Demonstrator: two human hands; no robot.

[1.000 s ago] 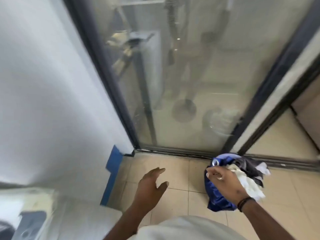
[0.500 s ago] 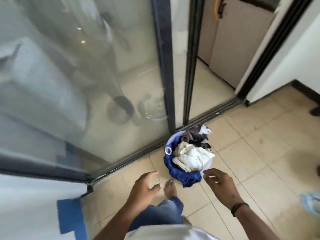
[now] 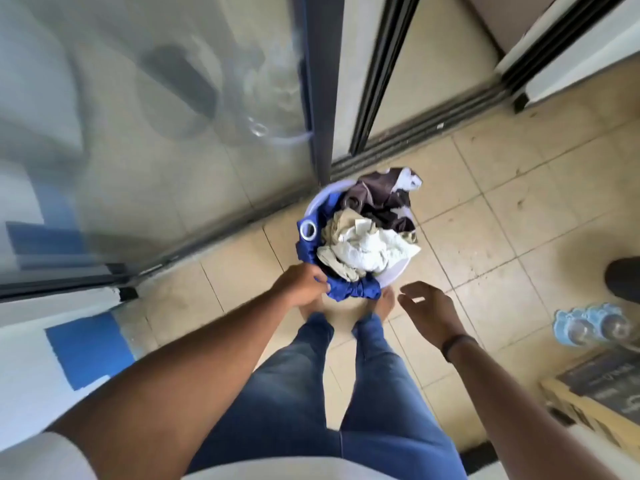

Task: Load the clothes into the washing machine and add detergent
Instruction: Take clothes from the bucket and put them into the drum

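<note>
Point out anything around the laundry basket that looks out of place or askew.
The basket is overfilled: blue cloth spills over its near rim where the left hand touches it, and a dark garment hangs over the far rim. Nothing lies spilled on the floor.

Since a second ago the right hand (image 3: 431, 311) has let go of the laundry basket (image 3: 394, 271), now standing on the floor, and hangs open beside it, while the left hand (image 3: 302, 284) has reached the blue cloth (image 3: 349, 289) at its near rim.

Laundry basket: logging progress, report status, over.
Left hand grips blue cloth at basket edge. Right hand open, empty. Clothes not loaded.
</note>
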